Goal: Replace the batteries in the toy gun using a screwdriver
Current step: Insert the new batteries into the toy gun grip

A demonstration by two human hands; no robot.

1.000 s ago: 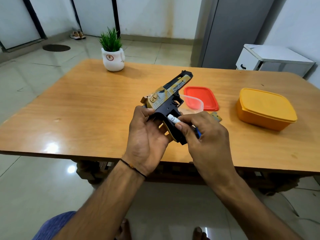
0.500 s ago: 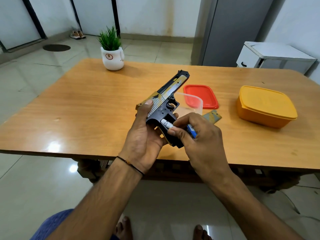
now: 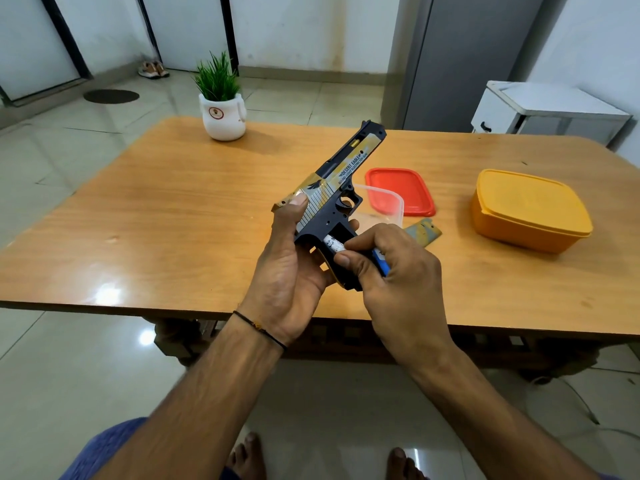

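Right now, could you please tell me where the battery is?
Head view, centre: the right hand pinches the battery at the toy gun's open grip.

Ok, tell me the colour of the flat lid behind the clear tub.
The flat lid is plain red; the head view, the only one, shows it clearly.

Left hand (image 3: pixel 287 271): raised, thumb extended up along the rear of the toy gun (image 3: pixel 332 199), fingers wrapped round its frame. Right hand (image 3: pixel 401 282): back toward camera, thumb and forefinger pinching a battery (image 3: pixel 333 243) at the grip. Both forearms bare and converging — a dark thread circles the left wrist.
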